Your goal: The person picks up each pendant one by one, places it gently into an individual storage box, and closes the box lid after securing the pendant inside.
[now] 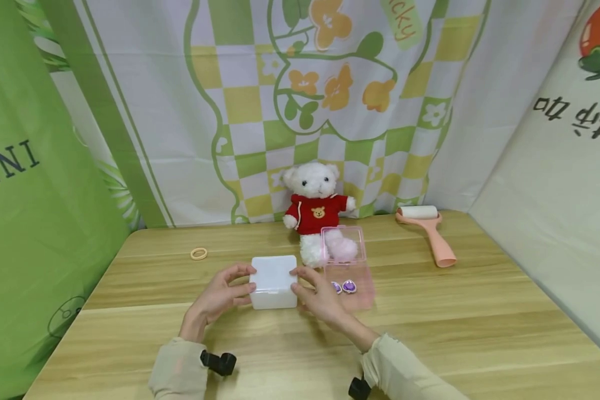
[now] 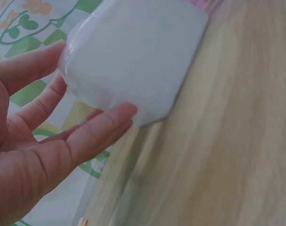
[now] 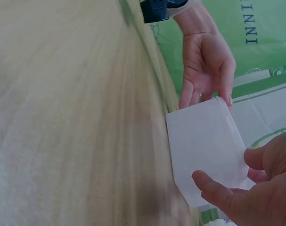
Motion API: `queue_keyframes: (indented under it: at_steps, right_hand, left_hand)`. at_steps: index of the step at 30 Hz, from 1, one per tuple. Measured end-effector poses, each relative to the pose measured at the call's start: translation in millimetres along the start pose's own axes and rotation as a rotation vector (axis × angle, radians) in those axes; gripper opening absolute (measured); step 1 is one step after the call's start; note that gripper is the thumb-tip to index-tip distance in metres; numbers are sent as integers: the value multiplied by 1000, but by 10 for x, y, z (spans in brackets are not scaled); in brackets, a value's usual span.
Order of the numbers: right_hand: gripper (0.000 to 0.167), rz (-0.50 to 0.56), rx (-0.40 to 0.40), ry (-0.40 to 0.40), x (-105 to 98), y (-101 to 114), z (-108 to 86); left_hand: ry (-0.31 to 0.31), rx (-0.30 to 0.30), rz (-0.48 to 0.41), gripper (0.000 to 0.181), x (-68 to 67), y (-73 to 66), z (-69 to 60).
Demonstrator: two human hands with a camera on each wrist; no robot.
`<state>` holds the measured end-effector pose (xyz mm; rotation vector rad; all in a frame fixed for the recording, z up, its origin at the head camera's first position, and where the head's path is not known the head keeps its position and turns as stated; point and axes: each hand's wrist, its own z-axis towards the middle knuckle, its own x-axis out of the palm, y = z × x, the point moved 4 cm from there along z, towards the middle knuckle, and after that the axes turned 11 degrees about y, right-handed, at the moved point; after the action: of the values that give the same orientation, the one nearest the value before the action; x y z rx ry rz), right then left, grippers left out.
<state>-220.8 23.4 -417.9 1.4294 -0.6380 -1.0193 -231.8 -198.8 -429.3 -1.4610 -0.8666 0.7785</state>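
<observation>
A white lidded plastic box, its lid down, is at the front middle of the wooden table. My left hand holds its left side, the thumb on the front face and the other fingers along the side and lid edge. From the opposite side my right hand grips it in much the same way. In the left wrist view, the box touches my left fingertips. The right wrist view shows both hands at the box. The box's inside is hidden.
Just right of the box lies an open, see-through pink case with purple jewelled pieces. Behind sits a white teddy bear in a red hoodie. A lint roller lies at the right, pale yellow rings at the left.
</observation>
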Motion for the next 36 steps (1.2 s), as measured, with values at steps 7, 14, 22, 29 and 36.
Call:
queue_keyframes:
  at_steps: [7,14,22,29,36]
  right_hand:
    - [28,-162,-70,-41,36,5,-24]
    - [34,-30,-41,-49,-40,30,-18]
    - [31,91,2,-122,-621,363,-146]
    - [36,74,-11,-175,-1246,352,-176]
    - [39,85,72,-260,-1502,86,-238]
  left_hand:
    - [1,-27,14,46,21,-5,-1]
    - [-79,9,127,46,80,-62,12]
    - [-378,325,445,35,548,-554,73]
    - [-301,274,338,47,1372,-418,514]
    - [-303,118,390,84,1589,-143,753]
